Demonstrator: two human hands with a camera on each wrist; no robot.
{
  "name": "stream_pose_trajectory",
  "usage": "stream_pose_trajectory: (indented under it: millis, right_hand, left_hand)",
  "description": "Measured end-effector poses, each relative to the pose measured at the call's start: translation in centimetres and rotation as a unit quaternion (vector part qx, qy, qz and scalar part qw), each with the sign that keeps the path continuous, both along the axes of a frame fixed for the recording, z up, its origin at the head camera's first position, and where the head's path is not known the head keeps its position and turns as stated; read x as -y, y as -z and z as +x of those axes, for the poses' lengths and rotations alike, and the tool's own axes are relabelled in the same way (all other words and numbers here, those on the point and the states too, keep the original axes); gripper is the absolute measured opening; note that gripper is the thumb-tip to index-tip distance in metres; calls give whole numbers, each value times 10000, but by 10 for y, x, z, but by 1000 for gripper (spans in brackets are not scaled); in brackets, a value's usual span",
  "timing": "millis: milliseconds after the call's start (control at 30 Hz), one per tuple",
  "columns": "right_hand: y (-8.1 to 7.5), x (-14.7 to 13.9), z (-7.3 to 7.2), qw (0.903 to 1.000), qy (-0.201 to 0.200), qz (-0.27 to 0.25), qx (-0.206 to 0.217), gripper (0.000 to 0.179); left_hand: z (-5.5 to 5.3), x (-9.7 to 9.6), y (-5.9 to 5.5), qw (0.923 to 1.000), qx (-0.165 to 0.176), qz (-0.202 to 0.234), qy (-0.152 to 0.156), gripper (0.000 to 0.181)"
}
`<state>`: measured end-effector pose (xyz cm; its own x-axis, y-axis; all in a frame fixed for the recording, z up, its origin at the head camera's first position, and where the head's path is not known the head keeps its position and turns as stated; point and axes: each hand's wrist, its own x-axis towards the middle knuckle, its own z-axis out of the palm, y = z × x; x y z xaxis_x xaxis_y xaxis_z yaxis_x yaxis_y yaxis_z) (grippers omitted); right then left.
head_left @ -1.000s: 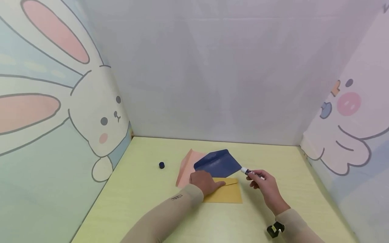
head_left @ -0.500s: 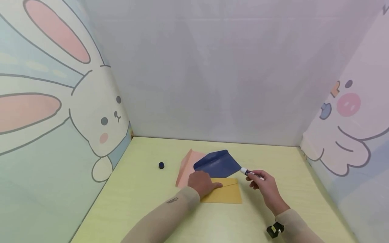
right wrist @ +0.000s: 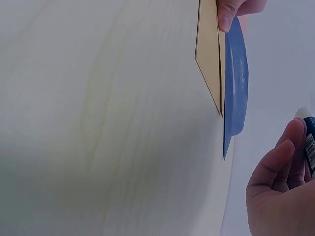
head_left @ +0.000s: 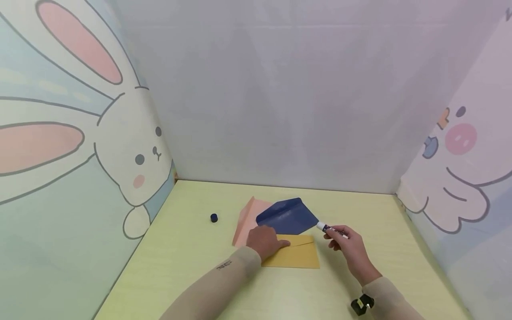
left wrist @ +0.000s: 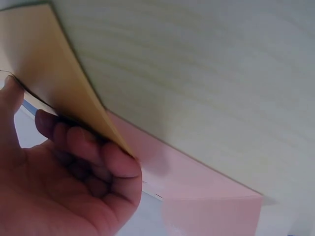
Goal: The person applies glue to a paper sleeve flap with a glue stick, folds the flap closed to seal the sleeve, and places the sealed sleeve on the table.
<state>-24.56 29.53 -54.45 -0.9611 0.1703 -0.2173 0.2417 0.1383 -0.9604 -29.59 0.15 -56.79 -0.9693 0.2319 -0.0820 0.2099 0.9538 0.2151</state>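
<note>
My left hand (head_left: 264,242) lies on the yellow envelope (head_left: 298,258), its thumb stretched along the flap. In the left wrist view its loosely bent fingers (left wrist: 81,142) touch the yellow paper. Behind are a pink envelope (head_left: 245,224) and, overlapping it, a dark blue envelope (head_left: 288,218) with its flap up. To the right, my right hand (head_left: 352,249) holds a glue stick (head_left: 327,227) between thumb and fingers, its white end pointing left near the blue envelope's right corner. In the right wrist view the glue stick (right wrist: 310,142) is partly cut off.
A small dark blue cap (head_left: 214,218) stands on the pale yellow table (head_left: 192,262), left of the envelopes. A grey-white back wall (head_left: 280,102) and side walls with cartoon animals enclose the table. My right wrist wears a black device (head_left: 362,304).
My left hand has slid slightly left along the yellow envelope, its thumb drawn back over the flap. The right hand keeps its place with the glue stick.
</note>
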Motion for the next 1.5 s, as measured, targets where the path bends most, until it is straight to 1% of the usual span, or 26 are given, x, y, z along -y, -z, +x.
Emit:
stream_pose_trajectory:
  millis: [133,333,467,600,667,833,933,1033,1167,1333,1400,1500]
  right_hand:
    - [1,-1,0,10000,20,-43,-51,34]
    - [3,-3,1,9998,46,-148,-116,24]
    - [4,-4,1,9997,57,-156,-163,23]
    - [3,-4,1,9998,31,-139,-142,25]
    - [3,-4,2,9999,-8,-113,-126,26]
    - [4,-6,2,10000,-6,-35,-66,30]
    - [4,-6,2,10000,32,-42,-45,31]
    - [4,-5,0,9999,29,-77,-61,29]
    - [5,-3,-1,9999,0,-99,-49,27]
    - [7,-3,-2,9999,45,-157,-33,24]
    - [8,-3,-3,9998,49,-196,-26,22]
    - [8,-3,-4,9998,23,-185,-15,22]
  left_hand:
    - [-1,1,-2,9999,97,81,18,83]
    - [-3,7,-8,9994,189,286,68,77]
    - [-4,13,-7,9983,180,539,126,71]
    - [-5,18,-7,9965,301,762,165,65]
    - [-5,21,-9,9960,435,756,188,59]
    - [-5,24,-20,9947,682,731,245,44]
    - [-4,24,-24,9942,716,759,264,41]
    - [-5,24,-25,9943,718,746,250,41]
    - [-6,25,-24,9939,765,761,221,44]
    - [-12,26,-22,9934,820,724,353,48]
    - [-14,26,-23,9926,912,692,406,50]
    - [-17,26,-26,9899,1158,714,405,55]
